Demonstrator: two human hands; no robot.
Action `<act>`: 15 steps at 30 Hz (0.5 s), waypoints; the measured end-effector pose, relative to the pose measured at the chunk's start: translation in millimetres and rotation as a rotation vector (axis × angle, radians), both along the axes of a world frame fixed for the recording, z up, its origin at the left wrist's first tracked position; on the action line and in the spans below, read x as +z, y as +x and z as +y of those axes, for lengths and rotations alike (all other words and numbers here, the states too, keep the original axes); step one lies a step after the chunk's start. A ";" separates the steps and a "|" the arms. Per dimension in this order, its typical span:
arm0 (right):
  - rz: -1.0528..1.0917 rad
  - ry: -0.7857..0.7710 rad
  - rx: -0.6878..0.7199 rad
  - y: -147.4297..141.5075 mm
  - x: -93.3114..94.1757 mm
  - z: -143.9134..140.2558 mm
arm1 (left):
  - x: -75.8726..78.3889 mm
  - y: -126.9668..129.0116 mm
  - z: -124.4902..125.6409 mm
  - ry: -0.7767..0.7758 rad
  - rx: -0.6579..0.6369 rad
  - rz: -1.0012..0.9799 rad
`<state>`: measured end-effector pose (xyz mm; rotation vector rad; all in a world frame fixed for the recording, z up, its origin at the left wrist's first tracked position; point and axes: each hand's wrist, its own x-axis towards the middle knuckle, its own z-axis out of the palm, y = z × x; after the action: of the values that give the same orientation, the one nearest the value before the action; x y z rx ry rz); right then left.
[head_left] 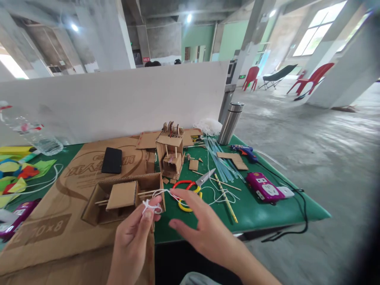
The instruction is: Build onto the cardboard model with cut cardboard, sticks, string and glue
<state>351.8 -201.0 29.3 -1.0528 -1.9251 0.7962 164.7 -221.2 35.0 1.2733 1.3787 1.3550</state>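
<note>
The white string [150, 205] is pinched between the thumb and fingers of the left hand [133, 233], a little above the near edge of the surface [261, 213]. The grip of this hand is closed on a small loop or knot of the string, probably so that the loose end does not slip away. From the pinch the string runs up and to the right, toward the wooden sticks [145, 193] that stick out from the open cardboard box [118, 198] just behind the hand. It seems to be attached there, but I cannot tell exactly how.

The right hand [204, 229] is beside the left one, not touching the string. Its grip is open, fingers spread and pointing left, with the fingertips close to the stretched part of the string.

Just behind the right hand lie the scissors [190, 188] with red and yellow handles, more loose string, and a thin yellow stick [226, 198]. Further back stands a small cardboard model [170, 152]. A black phone [112, 160] lies on the big flat cardboard sheet [59, 221]. On the right side are a purple power strip [264, 187], a glue gun [246, 151] and a metal flask [230, 122].
</note>
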 end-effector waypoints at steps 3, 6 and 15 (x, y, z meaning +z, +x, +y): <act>0.032 -0.005 0.055 -21.0 -0.4 -0.1 | 2.8 4.2 -2.9 0.035 -0.080 -0.013; 0.046 -0.022 0.018 -26.0 -2.4 2.4 | 2.6 -0.5 -7.8 0.034 -0.090 -0.030; 0.197 -0.144 0.098 -21.6 6.2 -8.6 | -3.2 -5.8 -17.1 0.009 -0.138 -0.158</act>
<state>330.2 -209.5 35.4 -0.9317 -1.7827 1.0672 158.9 -238.3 31.8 1.2170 1.1572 1.3380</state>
